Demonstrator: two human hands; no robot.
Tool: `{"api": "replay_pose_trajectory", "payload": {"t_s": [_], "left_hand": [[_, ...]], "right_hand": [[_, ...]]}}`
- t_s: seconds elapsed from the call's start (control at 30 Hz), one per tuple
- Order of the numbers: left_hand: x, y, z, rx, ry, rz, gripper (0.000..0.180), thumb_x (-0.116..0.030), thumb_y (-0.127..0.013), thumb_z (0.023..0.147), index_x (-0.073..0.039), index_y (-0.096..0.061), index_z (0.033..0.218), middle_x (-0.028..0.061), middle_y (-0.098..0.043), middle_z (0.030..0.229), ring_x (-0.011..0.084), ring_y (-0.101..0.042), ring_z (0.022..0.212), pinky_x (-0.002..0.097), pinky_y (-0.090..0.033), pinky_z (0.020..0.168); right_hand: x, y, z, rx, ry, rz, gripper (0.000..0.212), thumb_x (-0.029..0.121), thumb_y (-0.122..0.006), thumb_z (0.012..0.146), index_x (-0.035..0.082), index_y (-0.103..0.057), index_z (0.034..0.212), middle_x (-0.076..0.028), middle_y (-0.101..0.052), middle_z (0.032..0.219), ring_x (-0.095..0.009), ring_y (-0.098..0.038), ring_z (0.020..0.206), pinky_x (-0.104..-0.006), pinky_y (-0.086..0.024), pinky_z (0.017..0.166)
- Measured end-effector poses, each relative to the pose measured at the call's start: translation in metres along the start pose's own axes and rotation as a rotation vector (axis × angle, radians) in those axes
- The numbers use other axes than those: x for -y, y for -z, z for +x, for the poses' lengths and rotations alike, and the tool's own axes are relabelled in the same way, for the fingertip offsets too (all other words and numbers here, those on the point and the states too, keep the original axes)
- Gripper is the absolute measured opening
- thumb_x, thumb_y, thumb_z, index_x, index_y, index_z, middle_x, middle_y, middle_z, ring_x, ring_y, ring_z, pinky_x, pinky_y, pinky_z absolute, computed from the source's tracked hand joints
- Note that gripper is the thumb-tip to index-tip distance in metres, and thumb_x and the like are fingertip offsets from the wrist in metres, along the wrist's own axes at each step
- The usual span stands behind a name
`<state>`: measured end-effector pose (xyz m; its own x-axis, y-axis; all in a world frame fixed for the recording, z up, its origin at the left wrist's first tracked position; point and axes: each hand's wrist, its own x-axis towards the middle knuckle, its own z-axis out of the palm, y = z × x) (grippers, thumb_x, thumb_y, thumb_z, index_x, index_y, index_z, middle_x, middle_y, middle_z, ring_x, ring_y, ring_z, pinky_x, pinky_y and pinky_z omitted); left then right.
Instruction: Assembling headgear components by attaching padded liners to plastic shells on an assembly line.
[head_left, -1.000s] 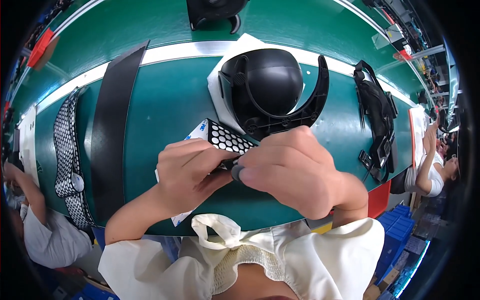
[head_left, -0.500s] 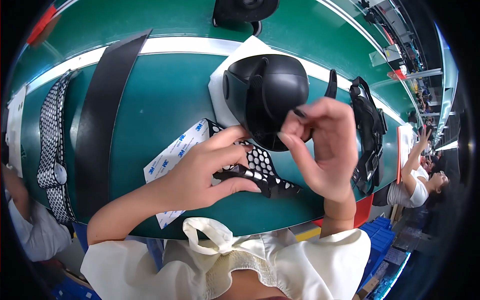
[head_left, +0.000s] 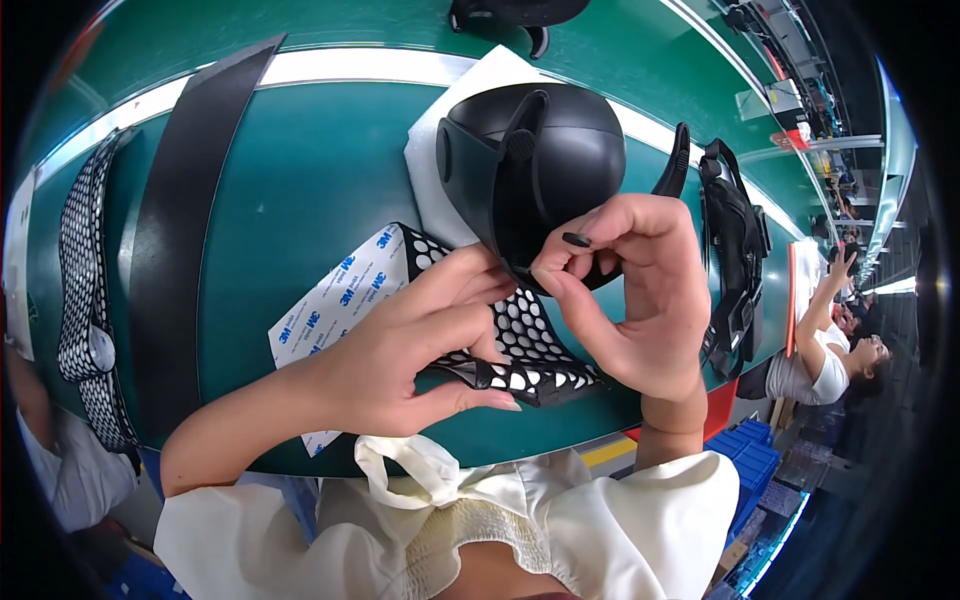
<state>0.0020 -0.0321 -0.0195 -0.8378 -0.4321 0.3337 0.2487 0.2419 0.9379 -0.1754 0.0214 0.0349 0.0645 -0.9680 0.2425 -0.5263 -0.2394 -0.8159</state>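
Observation:
A black sheet with rows of pale round spots [head_left: 522, 325] lies at the table's near edge, its lower end folded up. My left hand [head_left: 425, 335] rests over it, thumb and fingers closed on the near edge. White printed backing paper [head_left: 345, 295] shows beneath that hand and forearm. My right hand [head_left: 640, 290] is raised beside it, fingers curled in. A small black oval pad [head_left: 577, 240] sits at its fingertips. Just beyond both hands stands a glossy black helmet-like shell [head_left: 575, 145] with a visor, on a white foam sheet [head_left: 430, 175].
On the left lie a long black strip [head_left: 195, 210] and a rolled spotted strip [head_left: 85, 260]. Black straps and frames [head_left: 735, 250] stand at the right. Another black part [head_left: 520, 10] sits on the far green surface. A person [head_left: 830, 350] works at the far right.
My right hand has shifted slightly left and down with the oval pad. My left hand keeps hold of the spotted sheet. The view has shifted a little.

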Motion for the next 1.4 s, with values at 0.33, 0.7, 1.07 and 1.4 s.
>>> {"api": "replay_pose_trajectory", "payload": {"t_s": [0.33, 0.7, 1.07, 1.4], "left_hand": [[0.000, 0.000, -0.001, 0.035, 0.000, -0.024, 0.019, -0.004, -0.070, 0.066, 0.002, -0.053, 0.073, 0.0265, -0.026, 0.131, 0.0348, -0.038, 0.117, 0.0364, -0.036, 0.095], [-0.003, -0.003, -0.001, -0.083, 0.130, 0.078, 0.021, -0.009, -0.072, 0.066, 0.001, -0.055, 0.074, 0.0199, -0.045, 0.117, 0.0299, -0.050, 0.106, 0.0333, -0.041, 0.087], [-0.002, -0.012, 0.006, -0.042, 0.186, -0.062, 0.022, -0.007, -0.075, 0.062, -0.004, -0.056, 0.074, 0.0177, -0.042, 0.114, 0.0293, -0.047, 0.107, 0.0347, -0.038, 0.090], [0.000, -0.013, 0.007, -0.064, 0.165, -0.082, 0.023, -0.009, -0.076, 0.061, -0.003, -0.058, 0.075, 0.0182, -0.046, 0.113, 0.0296, -0.045, 0.108, 0.0351, -0.039, 0.088]], "right_hand": [[0.013, -0.003, 0.013, 0.018, 0.127, -0.321, 0.030, -0.014, -0.060, 0.062, 0.002, -0.037, 0.074, -0.004, -0.049, 0.064, -0.012, -0.049, 0.060, -0.0210, -0.038, 0.053], [-0.002, 0.021, 0.008, -0.097, 0.172, -0.384, 0.029, -0.001, -0.068, 0.059, 0.001, -0.049, 0.080, -0.010, -0.050, 0.087, -0.017, -0.050, 0.077, -0.0261, -0.040, 0.069], [-0.020, 0.035, -0.006, -0.067, 0.217, -0.300, 0.014, -0.011, -0.059, 0.064, -0.003, -0.057, 0.076, -0.017, -0.051, 0.102, -0.015, -0.055, 0.070, -0.0236, -0.043, 0.062], [-0.021, 0.038, -0.006, -0.005, 0.205, -0.348, 0.011, -0.009, -0.059, 0.066, -0.002, -0.057, 0.074, -0.014, -0.053, 0.101, -0.016, -0.056, 0.071, -0.0248, -0.044, 0.064]]}}
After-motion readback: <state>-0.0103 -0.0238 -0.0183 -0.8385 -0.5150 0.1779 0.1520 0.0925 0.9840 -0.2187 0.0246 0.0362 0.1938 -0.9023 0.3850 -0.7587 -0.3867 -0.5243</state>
